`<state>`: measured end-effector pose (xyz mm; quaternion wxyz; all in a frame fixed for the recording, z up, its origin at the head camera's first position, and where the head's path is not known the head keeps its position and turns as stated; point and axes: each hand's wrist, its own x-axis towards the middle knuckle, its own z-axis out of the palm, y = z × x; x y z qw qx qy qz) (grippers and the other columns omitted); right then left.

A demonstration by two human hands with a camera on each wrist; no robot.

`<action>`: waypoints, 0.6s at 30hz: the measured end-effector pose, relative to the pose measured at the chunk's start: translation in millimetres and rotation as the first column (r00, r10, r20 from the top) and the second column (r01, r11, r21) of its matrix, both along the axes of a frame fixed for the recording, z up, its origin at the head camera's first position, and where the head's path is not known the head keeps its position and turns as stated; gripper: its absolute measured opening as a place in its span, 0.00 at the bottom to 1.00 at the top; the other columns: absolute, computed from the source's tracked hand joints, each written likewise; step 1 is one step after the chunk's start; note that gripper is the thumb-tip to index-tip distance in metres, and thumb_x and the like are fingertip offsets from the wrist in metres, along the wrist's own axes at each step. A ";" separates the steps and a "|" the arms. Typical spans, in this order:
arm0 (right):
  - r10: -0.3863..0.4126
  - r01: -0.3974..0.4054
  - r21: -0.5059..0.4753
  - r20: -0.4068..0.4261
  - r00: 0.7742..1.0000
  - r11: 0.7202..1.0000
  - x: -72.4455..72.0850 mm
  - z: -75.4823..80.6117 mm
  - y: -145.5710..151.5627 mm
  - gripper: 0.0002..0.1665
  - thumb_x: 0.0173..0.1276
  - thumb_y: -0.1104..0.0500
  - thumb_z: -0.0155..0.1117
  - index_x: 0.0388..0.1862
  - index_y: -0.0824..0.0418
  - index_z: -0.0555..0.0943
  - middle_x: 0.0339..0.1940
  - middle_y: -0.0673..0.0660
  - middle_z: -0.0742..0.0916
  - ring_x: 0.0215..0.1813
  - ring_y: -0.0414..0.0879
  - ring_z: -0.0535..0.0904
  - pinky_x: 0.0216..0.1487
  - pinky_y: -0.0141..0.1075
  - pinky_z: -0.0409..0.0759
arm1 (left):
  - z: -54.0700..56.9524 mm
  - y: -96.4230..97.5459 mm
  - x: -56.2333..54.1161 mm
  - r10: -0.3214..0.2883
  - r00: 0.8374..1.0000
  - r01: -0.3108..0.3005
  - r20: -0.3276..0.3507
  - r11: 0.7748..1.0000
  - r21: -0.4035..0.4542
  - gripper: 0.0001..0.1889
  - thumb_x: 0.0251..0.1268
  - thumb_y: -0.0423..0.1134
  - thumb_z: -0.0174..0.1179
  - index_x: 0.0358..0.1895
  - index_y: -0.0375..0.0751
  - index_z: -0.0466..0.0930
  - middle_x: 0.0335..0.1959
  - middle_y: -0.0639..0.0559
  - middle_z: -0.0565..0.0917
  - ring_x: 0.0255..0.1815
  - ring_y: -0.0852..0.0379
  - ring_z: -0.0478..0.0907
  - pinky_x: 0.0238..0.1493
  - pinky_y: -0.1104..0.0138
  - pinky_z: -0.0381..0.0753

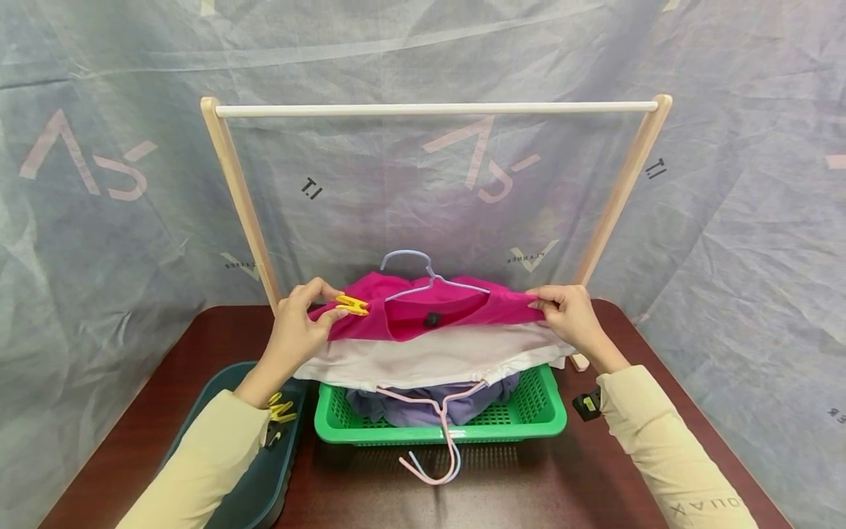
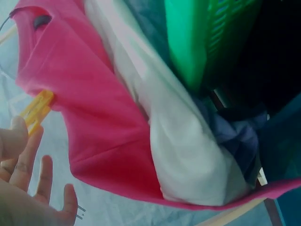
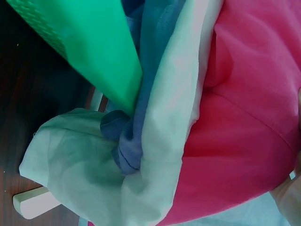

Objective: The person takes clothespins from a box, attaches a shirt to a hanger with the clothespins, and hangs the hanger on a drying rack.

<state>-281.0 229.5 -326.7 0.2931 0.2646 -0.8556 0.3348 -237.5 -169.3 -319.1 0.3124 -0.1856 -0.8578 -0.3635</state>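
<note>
A yellow clothespin [image 1: 353, 305] is pinched between the thumb and finger of my left hand [image 1: 297, 323], at one shoulder of a bright pink shirt [image 1: 360, 325]. In the left wrist view the clothespin [image 2: 39, 108] meets the shirt's edge, and the other fingers spread apart. A light blue hanger [image 1: 406, 253] sits inside the shirt's neckline, its hook pointing up. At the opposite shoulder, my right hand [image 1: 570, 316] pinches the pink cloth. A white garment [image 1: 423, 356] lies beneath the shirt, on a pink hanger [image 1: 441, 422] whose hook points toward me.
Under the clothes stands a green basket [image 1: 529, 431] with a purple garment [image 1: 423, 411] inside. A dark teal bin [image 1: 254, 477] at left holds several yellow clothespins [image 1: 282, 409]. Behind rises a wooden rack with a white bar [image 1: 436, 109]. Grey sheeting [image 1: 429, 51] hangs around the table.
</note>
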 end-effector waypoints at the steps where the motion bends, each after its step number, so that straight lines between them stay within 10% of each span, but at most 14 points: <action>1: 0.005 -0.005 -0.003 0.002 1.000 1.000 0.0 0.1 -0.4 0.13 0.51 0.78 0.59 0.29 0.65 0.86 0.27 0.62 0.87 0.19 0.34 0.68 0.12 0.22 0.57 | -0.2 -1.0 -0.4 0.000 1.000 0.000 0.012 1.000 0.000 0.10 0.49 0.33 0.67 0.35 0.43 0.76 0.36 0.49 0.84 0.40 0.52 0.74 0.30 0.63 0.70; 18: 0.051 -0.052 -0.013 -0.033 0.998 0.999 -0.7 1.2 -4.5 0.13 0.52 0.78 0.59 0.30 0.67 0.86 0.27 0.62 0.87 0.19 0.33 0.68 0.14 0.22 0.58 | -0.1 8.8 3.3 0.046 0.997 -0.047 -0.055 0.999 -0.017 0.12 0.47 0.32 0.68 0.34 0.40 0.75 0.36 0.45 0.84 0.46 0.46 0.72 0.45 0.50 0.65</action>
